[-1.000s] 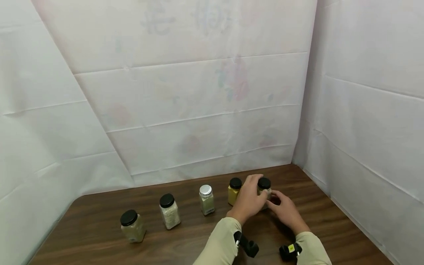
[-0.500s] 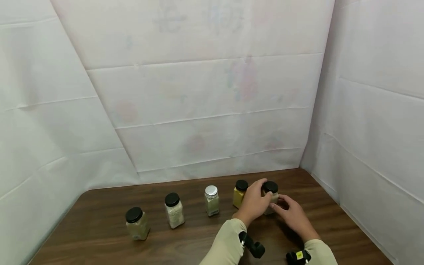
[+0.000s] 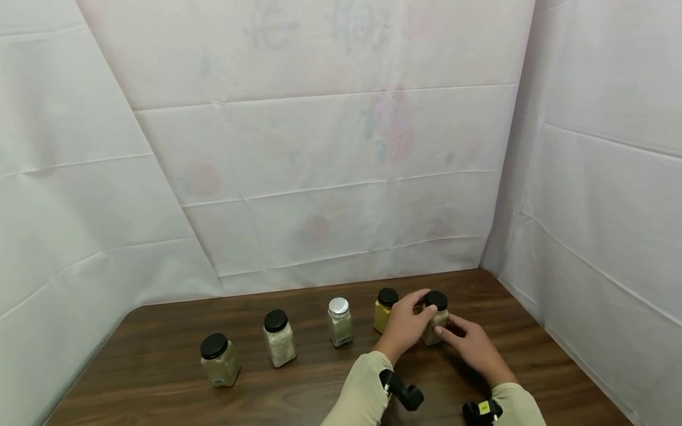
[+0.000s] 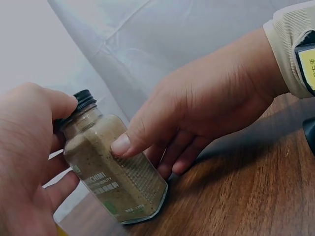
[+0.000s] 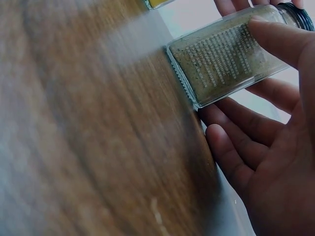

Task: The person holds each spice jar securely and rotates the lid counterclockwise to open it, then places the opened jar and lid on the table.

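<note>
Gripped jar (image 4: 110, 164): upright on the tabletop (image 3: 160, 370), at the right end of the row, speckled brown powder filling it.
Left hand (image 3: 407, 327): grasping the jar near its top, thumb against the black lid (image 4: 84, 99).
Right hand (image 3: 474, 348): grasping the jar's body from the right, thumb on the glass.
Yellow jar (image 3: 380, 317): just left of the left hand, partly hidden by it.
Silver-lidded jar (image 3: 340, 329): mid-row.
White-filled jar (image 3: 280, 345): farther left.
Olive jar (image 3: 221, 367): left end, set nearer.
White sheeting (image 3: 319, 148): beyond the far edge.
</note>
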Demonstrator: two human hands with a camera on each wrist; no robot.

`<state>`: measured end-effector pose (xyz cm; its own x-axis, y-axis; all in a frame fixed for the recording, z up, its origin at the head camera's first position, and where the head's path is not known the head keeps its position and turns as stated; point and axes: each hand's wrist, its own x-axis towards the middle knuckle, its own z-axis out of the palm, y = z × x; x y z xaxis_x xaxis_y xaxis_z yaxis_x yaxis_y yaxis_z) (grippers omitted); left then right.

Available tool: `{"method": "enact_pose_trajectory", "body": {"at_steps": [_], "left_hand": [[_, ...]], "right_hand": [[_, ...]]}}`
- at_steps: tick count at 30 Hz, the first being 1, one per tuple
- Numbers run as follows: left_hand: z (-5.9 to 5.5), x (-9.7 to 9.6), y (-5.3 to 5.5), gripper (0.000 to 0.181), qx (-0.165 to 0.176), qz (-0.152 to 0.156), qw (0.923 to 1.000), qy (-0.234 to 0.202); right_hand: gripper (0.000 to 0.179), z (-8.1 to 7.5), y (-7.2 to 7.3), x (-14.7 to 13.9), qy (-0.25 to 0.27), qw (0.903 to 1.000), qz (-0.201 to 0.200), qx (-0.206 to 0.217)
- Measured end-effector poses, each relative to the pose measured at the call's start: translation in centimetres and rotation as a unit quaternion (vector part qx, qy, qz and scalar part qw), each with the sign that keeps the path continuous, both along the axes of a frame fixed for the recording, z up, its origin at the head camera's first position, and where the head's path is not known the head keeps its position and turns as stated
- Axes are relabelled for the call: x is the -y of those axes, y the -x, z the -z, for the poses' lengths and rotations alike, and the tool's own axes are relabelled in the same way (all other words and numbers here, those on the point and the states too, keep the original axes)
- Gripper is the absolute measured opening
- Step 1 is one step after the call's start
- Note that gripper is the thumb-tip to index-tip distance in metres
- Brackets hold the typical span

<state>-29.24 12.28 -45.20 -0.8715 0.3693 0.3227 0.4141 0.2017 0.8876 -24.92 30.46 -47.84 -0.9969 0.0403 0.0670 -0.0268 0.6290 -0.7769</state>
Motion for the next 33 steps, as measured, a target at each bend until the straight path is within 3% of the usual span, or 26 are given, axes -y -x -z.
{"method": "enact_pose_trajectory", "body": {"at_steps": [10,17,33], "left_hand": [[-0.1,0.9,-0.3,0.045,-0.003,-0.010,0.9996,0.025],[-0.1,0.2,-0.4,0.042,0.012,0.003,0.9999,-0.010],[0.9,-0.3,-0.3,0.029,0.027,-0.015,0.9979,-0.056]], "right_hand": [[0.078,0.3,0.6,0.7,0.012,0.9999,-0.006,-0.007],[0.075,0.1,0.5,0.0,0.009,0.9999,0.001,-0.008],[0.072,0.1,0.3,0.0,0.004,1.0000,-0.003,-0.009]]}}
